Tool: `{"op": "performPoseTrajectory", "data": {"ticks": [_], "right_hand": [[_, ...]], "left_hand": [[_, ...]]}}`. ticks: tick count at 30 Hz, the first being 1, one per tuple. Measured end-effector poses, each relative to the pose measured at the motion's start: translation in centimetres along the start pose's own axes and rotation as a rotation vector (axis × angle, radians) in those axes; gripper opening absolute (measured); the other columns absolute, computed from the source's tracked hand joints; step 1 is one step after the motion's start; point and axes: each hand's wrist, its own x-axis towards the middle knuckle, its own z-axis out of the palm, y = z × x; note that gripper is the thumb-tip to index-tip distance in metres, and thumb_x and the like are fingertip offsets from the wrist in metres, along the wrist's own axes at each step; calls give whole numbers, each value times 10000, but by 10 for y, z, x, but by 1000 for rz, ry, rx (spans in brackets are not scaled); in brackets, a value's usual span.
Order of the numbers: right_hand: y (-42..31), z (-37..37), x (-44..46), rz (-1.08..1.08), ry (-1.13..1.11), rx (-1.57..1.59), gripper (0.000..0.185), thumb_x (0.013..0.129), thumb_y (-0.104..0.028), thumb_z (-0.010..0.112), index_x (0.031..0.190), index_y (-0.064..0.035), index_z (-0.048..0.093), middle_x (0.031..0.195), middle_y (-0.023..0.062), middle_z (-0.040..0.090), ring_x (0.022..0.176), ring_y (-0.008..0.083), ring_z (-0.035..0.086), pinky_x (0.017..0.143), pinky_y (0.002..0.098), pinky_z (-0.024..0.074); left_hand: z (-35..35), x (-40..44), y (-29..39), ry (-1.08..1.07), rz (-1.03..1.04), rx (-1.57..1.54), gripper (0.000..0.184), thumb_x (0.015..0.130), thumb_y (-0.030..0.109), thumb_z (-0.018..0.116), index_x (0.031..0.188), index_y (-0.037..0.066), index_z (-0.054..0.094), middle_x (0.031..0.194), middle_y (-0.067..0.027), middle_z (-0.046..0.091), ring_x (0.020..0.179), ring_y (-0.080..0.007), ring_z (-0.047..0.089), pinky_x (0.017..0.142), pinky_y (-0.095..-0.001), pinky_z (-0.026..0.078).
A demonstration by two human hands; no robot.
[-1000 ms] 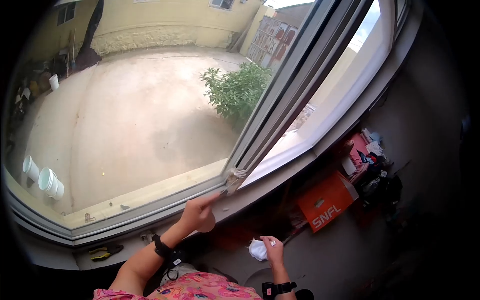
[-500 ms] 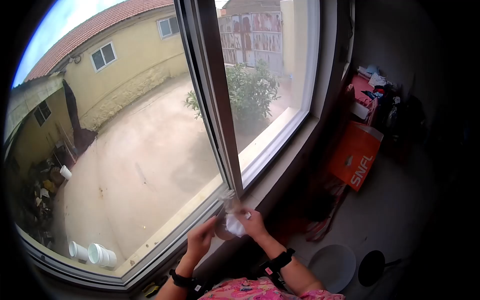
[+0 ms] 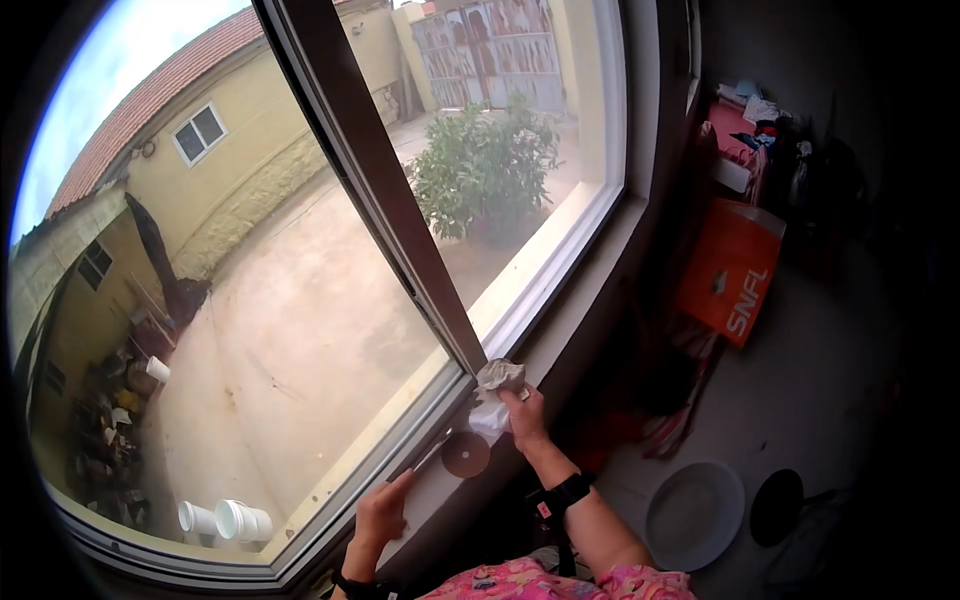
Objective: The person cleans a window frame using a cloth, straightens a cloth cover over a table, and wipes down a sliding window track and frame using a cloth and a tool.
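My right hand (image 3: 527, 415) is closed on a crumpled greyish-white cloth (image 3: 501, 376) at the foot of the window's upright frame. A brighter white piece (image 3: 489, 415) hangs below the cloth beside my fingers. Lower left, my left hand (image 3: 382, 513) is closed around a thin, light stick-like thing (image 3: 431, 452) that slants up along the sill. Near the stick's far end is a round brown disc (image 3: 466, 455) with a small pale centre. Whether the disc touches the stick or only lies on the sill, I cannot tell.
The sliding window frame (image 3: 380, 200) rises in front of me above the sill (image 3: 570, 310). On the floor to the right are a grey basin (image 3: 695, 515), a dark pan (image 3: 777, 508) and an orange box (image 3: 733, 270). White buckets (image 3: 243, 521) stand outside.
My hands have moved apart: the left down and away from the disc, the right up with the cloth. The brown disc now shows uncovered. The camera view has shifted.
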Motion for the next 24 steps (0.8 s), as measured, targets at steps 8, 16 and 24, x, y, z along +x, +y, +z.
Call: {"op": "performPoseTrajectory", "data": {"ticks": [8,16,24], "right_hand": [[-6,21,41,-338,-3,-679,307,663,-151,630,917,-8,537,852,178,609,796,330,596,700,361,473],[13,30,48,-276,-30,-338,285,747,-88,624,980,17,498,888,78,580,819,136,549,734,268,452],[-36,76,34,-594,-41,-372,156,804,-91,628,884,-2,529,784,63,573,714,114,518,638,245,438]], "left_hand": [[-18,-36,-25,195,-249,-27,346,723,-50,530,1039,62,618,651,-158,547,558,-287,536,530,-329,417],[-25,-41,-15,217,-290,0,317,740,-43,521,1024,53,626,598,-147,515,522,-266,513,505,-322,392],[-20,-24,-7,219,-201,-24,372,713,-55,529,1056,63,614,627,-139,535,542,-260,524,527,-312,418]]}}
